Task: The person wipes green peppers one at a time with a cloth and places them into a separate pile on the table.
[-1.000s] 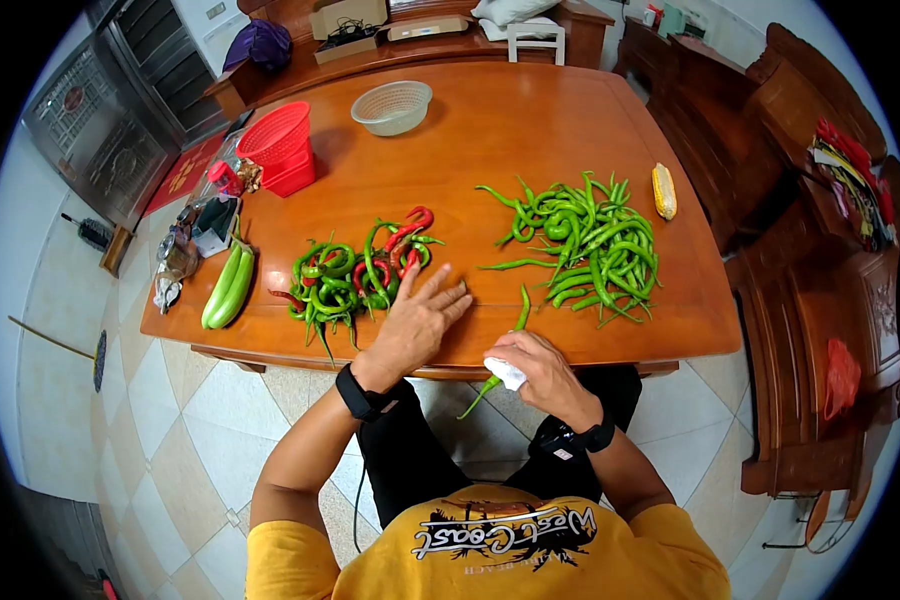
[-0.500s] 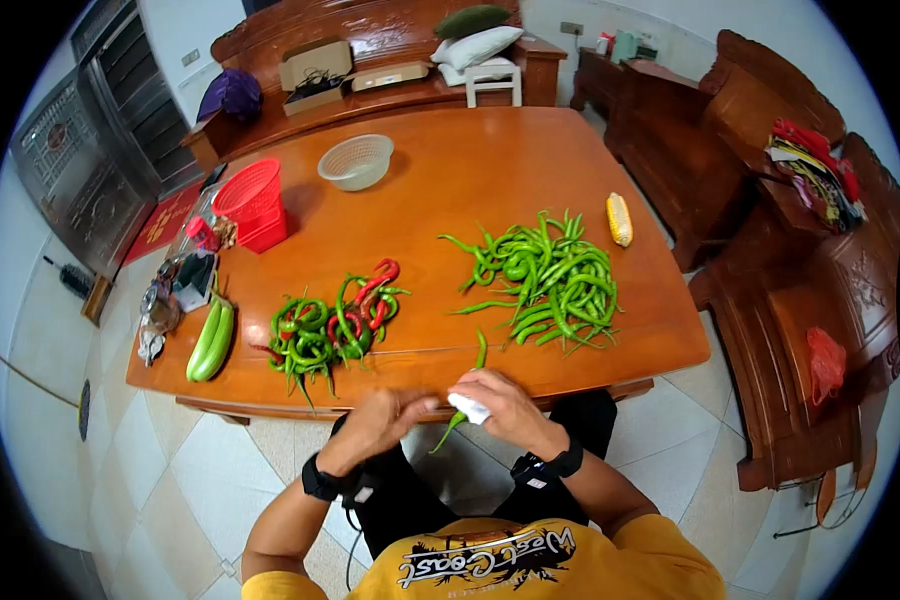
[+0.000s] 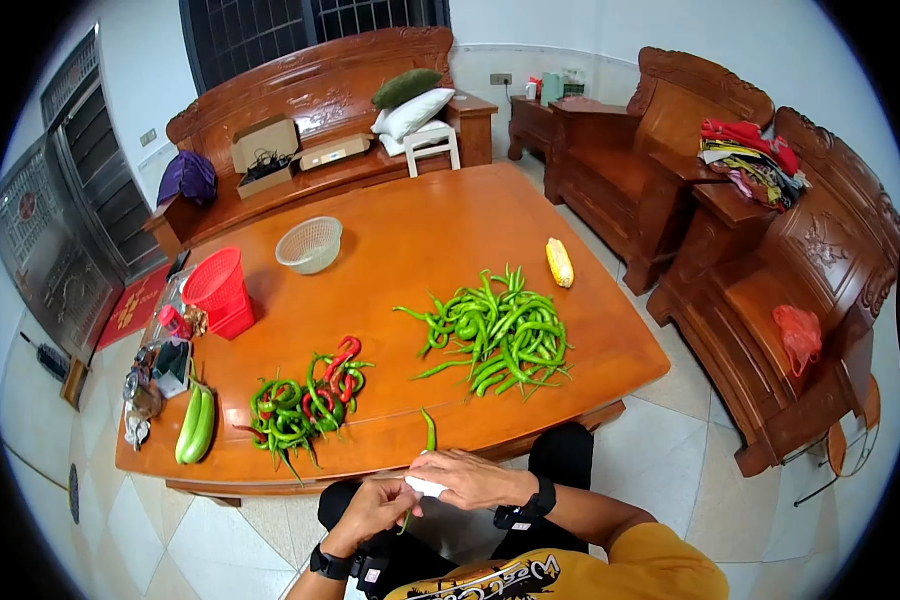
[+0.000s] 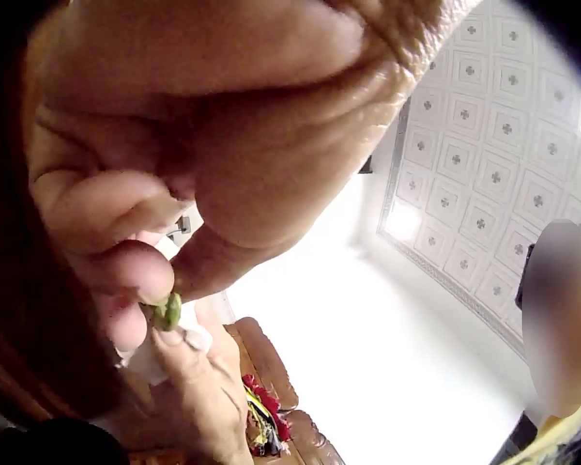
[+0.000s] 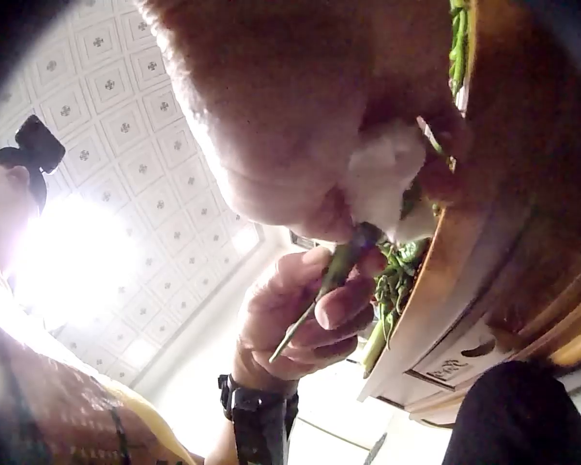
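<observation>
Person seated at the near edge of a wooden table (image 3: pixel 400 240), both hands at work on one green pepper (image 3: pixel 430 431) held just off that edge, in front of the body. The left hand (image 3: pixel 374 512) pinches the pepper toward its near, stem end; the right hand (image 3: pixel 478 479) grips its middle through a white cloth (image 3: pixel 426 486).

The head view alone gives the whole layout. A mixed pile of red and green peppers (image 3: pixel 282 424) lies at the near left, and a larger heap of green peppers (image 3: pixel 510 338) farther to the right, with a corn cob (image 3: pixel 560 262) just beyond it. Two pale green eggplants (image 3: pixel 196 426) lie left of the mixed pile; beyond them stand a red basket (image 3: pixel 218 285) and, farther off, a pale colander (image 3: pixel 310 246).

The left wrist view shows what the head view hides: the pepper's green end between the left thumb and fingers. The right wrist view adds the thin stem (image 5: pixel 292 337) projecting past the left fingers, and the cloth bunched within the right grip. Both wrist views also include the patterned ceiling (image 4: pixel 496 174).
</observation>
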The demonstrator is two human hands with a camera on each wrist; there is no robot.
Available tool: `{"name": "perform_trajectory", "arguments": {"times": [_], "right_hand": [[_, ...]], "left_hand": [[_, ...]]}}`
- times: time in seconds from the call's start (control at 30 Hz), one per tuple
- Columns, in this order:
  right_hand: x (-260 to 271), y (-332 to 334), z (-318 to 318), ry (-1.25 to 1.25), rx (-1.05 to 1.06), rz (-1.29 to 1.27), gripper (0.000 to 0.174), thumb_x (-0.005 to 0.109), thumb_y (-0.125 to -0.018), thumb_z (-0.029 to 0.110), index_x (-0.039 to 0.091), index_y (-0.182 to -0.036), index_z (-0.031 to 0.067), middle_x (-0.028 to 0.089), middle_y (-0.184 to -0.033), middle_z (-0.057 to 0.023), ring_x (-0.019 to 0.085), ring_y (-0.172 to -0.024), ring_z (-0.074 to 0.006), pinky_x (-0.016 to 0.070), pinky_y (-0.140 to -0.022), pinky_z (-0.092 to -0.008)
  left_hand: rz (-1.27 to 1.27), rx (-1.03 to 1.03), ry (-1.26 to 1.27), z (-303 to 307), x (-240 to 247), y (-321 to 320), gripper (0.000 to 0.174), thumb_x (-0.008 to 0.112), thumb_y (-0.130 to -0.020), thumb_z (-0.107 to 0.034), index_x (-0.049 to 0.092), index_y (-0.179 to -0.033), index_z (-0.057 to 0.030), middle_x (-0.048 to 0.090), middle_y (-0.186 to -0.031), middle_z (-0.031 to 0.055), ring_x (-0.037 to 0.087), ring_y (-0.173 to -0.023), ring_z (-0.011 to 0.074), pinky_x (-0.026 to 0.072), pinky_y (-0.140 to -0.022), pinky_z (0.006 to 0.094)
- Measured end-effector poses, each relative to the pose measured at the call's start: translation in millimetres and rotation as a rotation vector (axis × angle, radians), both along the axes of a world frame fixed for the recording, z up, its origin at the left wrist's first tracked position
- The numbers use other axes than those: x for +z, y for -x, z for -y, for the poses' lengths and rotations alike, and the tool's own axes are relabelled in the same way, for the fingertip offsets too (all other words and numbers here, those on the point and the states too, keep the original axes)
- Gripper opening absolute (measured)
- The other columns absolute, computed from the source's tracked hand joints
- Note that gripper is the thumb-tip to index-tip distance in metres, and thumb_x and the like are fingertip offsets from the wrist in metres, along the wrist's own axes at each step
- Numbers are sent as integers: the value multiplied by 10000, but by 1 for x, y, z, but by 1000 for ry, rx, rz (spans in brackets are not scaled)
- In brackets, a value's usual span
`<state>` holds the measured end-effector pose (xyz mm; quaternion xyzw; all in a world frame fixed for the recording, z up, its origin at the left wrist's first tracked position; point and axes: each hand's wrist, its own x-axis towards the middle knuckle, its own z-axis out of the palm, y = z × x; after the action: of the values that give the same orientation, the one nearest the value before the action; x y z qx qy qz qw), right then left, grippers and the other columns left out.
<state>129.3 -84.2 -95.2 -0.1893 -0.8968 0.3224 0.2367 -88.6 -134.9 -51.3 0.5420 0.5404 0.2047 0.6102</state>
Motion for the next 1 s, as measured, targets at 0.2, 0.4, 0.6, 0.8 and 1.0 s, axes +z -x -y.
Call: {"name": "perform_trajectory", "arguments": {"times": [0.2,0.4,0.6,0.8,1.0], "right_hand": [[-2,1,-4,-25,-97,-75,340,576,-840,23,612,-1178,28,563,-1144,-144,564,-1047,-332,465,-889,-402],[-4,-18,-28,-143,-426,8,356,579,-767,-44,665,-1102,40,602,-1053,-145,573,-1001,-328,464,-889,-410],[1,-9,-11,-24,-396,-22,406,591,-769,-16,633,-1170,28,588,-1093,-149,563,-1037,-328,468,-895,-402],[-9,12,11,-102,-218,-165,365,599,-801,16,630,-1164,38,575,-1055,-130,563,-994,-313,476,-850,-388],[-14,-22,-25,-227,-459,-78,293,598,-784,-13,678,-1062,38,596,-1020,-132,563,-971,-316,468,-836,-403]], "left_hand": [[98,58,26,3,-6,-1,218,639,-961,-220,671,-881,-21,626,-711,-24,502,-526,28,388,-452,185],[6,78,15,9,2,2,226,639,-963,-182,690,-1044,23,616,-694,-22,497,-504,24,401,-433,188],[-41,40,-3,8,-6,2,238,612,-978,-185,690,-1027,36,611,-668,-12,518,-489,41,421,-435,204],[-128,-113,-41,-1,-13,4,252,561,-1000,-189,667,-894,13,609,-665,4,528,-475,62,428,-438,217],[-153,-103,-34,6,3,1,238,537,-1008,-174,665,-932,12,614,-666,14,531,-489,64,440,-439,220]]}}
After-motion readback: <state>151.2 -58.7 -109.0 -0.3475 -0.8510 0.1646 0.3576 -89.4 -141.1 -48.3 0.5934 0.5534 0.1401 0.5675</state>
